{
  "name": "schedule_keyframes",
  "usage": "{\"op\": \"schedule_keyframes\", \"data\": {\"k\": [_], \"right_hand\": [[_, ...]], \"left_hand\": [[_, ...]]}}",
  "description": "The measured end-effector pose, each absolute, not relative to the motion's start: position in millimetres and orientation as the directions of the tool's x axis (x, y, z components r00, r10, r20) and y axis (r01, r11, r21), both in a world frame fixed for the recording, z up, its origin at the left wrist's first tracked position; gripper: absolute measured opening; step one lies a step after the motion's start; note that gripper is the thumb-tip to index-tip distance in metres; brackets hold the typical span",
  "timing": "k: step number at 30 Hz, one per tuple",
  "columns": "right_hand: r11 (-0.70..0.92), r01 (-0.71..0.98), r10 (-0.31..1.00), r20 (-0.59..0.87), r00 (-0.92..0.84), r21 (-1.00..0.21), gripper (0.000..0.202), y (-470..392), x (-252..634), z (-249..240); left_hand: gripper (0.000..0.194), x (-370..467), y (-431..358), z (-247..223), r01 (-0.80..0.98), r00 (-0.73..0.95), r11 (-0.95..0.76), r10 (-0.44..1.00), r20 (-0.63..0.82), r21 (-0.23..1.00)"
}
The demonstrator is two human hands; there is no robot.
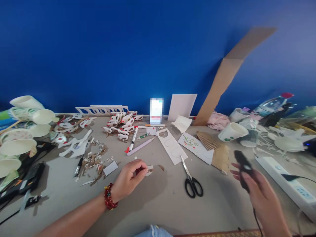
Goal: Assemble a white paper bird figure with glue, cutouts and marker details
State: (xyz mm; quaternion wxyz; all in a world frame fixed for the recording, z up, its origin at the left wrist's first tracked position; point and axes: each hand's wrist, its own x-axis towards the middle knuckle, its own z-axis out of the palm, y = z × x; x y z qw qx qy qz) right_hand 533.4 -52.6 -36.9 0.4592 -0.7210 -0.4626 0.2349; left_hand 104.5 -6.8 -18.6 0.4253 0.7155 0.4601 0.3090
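My left hand (132, 179), with a red bead bracelet at the wrist, pinches a small white and brown piece (149, 170) over the table. A brown scrap (161, 167) lies just right of it. At the right, my right hand (256, 187) is wrapped round a black corded tool (243, 168), slightly blurred and held above the table. Between the hands lie scissors (194, 187) with black handles, their tip touching a white card (170, 146) with a round hole and drawn outlines.
A phone (156, 111) stands by the blue wall. Left are cut bird-like pieces (123, 123), scraps (95, 163) and cups (17, 146). Right are cardboard (219, 82), a paper cup (233, 131) and a power strip (286, 184). Markers (133, 140) lie mid-table.
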Motion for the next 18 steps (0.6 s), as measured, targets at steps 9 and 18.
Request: {"op": "schedule_keyframes", "data": {"k": [9,18], "right_hand": [[-0.136,0.055,0.99,-0.135,0.028,-0.989,0.027,-32.7,417.0,4.1],[0.063,0.336,0.925,-0.071,-0.374,-0.94,0.037,-21.8,330.6,-11.5]], "left_hand": [[0.018,101.9,-4.0,-15.9,0.372,0.3,-0.249,0.944,0.139,0.894],[0.012,94.3,-1.0,-13.0,0.411,0.183,-0.367,0.93,0.319,0.834]]}}
